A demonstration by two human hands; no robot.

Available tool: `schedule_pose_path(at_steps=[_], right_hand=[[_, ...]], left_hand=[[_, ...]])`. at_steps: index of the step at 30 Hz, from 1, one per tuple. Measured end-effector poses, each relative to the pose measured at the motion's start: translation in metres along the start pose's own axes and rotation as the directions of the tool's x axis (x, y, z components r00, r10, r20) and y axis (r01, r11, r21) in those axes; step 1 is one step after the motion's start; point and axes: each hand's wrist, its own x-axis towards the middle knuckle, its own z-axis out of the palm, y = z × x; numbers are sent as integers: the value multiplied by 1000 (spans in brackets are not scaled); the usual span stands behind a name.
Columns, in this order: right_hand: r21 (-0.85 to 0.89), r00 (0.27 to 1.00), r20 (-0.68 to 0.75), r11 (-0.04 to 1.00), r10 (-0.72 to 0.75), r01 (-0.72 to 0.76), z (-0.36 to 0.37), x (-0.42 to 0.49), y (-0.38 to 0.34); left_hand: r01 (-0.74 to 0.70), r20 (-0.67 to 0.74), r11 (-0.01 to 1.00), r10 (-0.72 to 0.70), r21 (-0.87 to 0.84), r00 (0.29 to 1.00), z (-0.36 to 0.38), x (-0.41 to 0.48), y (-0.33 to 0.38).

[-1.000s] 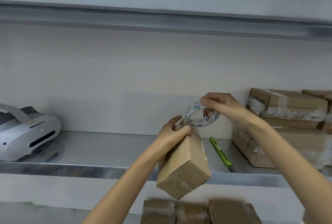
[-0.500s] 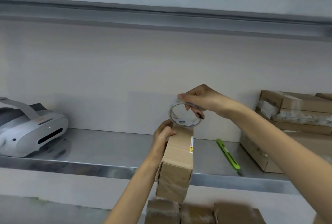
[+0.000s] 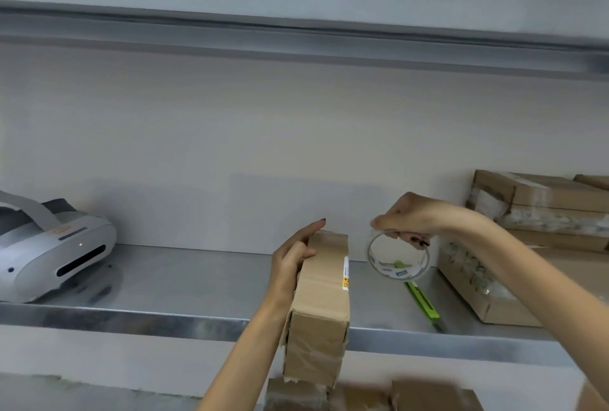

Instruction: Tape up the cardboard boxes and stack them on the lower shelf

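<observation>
**A:** Where's the box (image 3: pixel 321 302) right now?

**B:** It's up in the air, just in front of the shelf (image 3: pixel 171 282) edge, long side pointing away from the person. The left hand (image 3: pixel 293 257) holds it, with fingers curled over its upper left edge and far end.

**A:** And the right hand (image 3: pixel 417 218)?

**B:** It grips the tape (image 3: pixel 398 254) by the top of the ring, so the roll hangs below the knuckles. The roll is to the right of the box and apart from it, above a green cutter (image 3: pixel 423 303) that lies on the shelf. The tape is clear, so I can't tell whether a strip runs from roll to box.

**A:** How far along is the job, then?

**B:** I'd say partway. A stack (image 3: pixel 543 209) of boxes sits at the right end of the shelf, wrapped in glossy tape, so those look finished. The held box shows shiny film over its near end and along the top. Whether every seam is closed, I can't say.

**A:** What's left?

**B:** Probably one last check or strip on this box, then setting it on the stack. There are more boxes (image 3: pixel 362 394) along the bottom of the view, too blurred to judge as taped or not. A grey headset (image 3: pixel 49 246) sits at the left end of the shelf, clear of the work.
</observation>
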Motion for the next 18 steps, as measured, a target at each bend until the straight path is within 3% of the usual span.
schedule_pose_path(at_steps=[5,7,8,10,11,13,15,18], right_hand=[[74,996,52,994,76,-79,15,2,6],[92,995,54,991,89,-94,20,2,6],[101,994,56,990,92,-97,22,2,6],[103,994,61,990,89,-95,27,3,4],[95,995,60,991,85,-91,30,4,3],[79,996,50,994,72,-76,35,5,0],[81,997,44,995,60,-63,38,7,-1],[84,998,47,995,40,-44,40,8,2]], left_hand=[[23,127,983,-47,179,991,-5,1,5],[-66,193,900,-20,430,981,-15,2,19],[-149,271,781,-27,607,962,-20,4,29],[-311,394,393,-148,865,907,-29,15,51],[-370,413,214,-215,904,885,-26,21,61],[-414,402,13,-265,910,876,-7,26,74],[-397,382,-19,-233,917,894,15,24,74],[-351,395,184,-365,918,843,22,21,60]])
